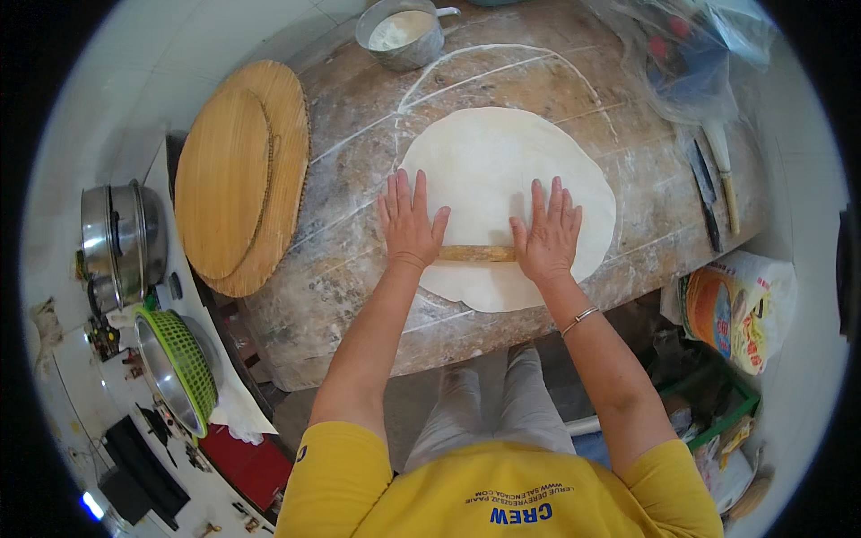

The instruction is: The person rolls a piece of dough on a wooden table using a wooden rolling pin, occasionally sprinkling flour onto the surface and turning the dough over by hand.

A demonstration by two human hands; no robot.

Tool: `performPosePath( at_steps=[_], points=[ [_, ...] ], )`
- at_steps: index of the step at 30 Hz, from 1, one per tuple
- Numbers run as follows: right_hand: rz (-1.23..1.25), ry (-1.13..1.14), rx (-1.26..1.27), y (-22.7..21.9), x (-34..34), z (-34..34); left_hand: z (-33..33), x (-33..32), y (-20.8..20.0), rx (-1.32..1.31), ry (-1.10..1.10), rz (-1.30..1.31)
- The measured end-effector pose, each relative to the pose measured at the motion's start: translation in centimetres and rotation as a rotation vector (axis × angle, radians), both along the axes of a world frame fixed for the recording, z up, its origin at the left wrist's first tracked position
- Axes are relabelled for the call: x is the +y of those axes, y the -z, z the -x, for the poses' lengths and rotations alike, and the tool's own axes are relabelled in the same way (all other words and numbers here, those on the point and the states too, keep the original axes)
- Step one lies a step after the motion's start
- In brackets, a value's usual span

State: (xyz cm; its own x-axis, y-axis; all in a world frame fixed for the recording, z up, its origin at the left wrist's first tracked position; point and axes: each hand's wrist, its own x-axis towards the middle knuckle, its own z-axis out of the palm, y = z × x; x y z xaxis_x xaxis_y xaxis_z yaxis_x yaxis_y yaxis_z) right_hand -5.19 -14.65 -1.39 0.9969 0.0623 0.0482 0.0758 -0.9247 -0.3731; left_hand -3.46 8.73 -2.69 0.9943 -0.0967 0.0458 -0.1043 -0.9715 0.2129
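Note:
A wide, thin round of pale dough [502, 161] lies on the floured wooden board. Across its near part rests a wooden rolling pin [477, 254]. My left hand [413, 220] presses flat over the pin's left end, with its fingers stretched forward at the dough's left edge. Over the right end lies my right hand [548, 233], palm down and fingers extended above the dough. Both palms hide the ends of the pin. Neither hand is wrapped round it.
Two round woven straw lids [220, 184] overlap at the board's left edge. A metal pot of flour [401, 36] stands at the back. A knife [706, 193], a brush [721, 166] and a plastic bag [686, 63] lie at right. Below sits a printed sack [740, 309].

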Motion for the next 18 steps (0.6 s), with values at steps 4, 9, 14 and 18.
performPosePath(
  at_steps=[4,9,14,18],
  points=[
    [-0.034,-0.119,0.160,-0.4,0.1,7.9,5.8,1.4,-0.9,0.175,0.152,0.047],
    [-0.068,-0.071,0.160,-0.7,1.1,13.1,7.3,2.4,-0.9,0.211,0.293,-0.037],
    [0.099,0.143,0.112,-1.1,1.7,5.5,-0.3,-0.2,-0.1,-0.010,0.194,-0.025],
    [0.015,0.007,0.168,-0.3,2.9,13.2,5.8,2.9,0.4,0.159,0.372,-0.018]
  ],
)
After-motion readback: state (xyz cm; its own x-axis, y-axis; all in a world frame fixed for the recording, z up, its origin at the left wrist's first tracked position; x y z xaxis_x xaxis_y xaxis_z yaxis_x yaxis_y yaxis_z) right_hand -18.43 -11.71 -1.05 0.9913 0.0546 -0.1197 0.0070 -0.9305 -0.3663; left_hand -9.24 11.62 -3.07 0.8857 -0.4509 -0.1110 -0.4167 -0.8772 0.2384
